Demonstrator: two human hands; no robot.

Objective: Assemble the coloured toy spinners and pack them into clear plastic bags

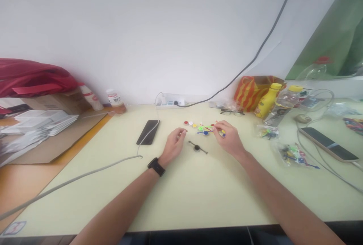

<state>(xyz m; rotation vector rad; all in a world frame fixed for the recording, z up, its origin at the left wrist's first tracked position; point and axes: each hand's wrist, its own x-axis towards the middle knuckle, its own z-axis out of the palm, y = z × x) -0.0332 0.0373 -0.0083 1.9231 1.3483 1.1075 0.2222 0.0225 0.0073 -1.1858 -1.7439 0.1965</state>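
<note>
My right hand pinches the end of a thin bright-green plastic arrow above a small group of coloured pieces. Close by my left hand, whose fingers are curled together, I cannot make out whether anything is held. Between the hands a black arrow with a round hub lies flat on the table. Just behind it is a blue arrow with a round hub. Small round discs, among them a red one, a white one and a yellow one, sit in a row further back.
A phone on a cable lies to the left. Plastic bags of arrow pieces, another phone and bottles stand or lie on the right. Glasses and a power strip are near the wall.
</note>
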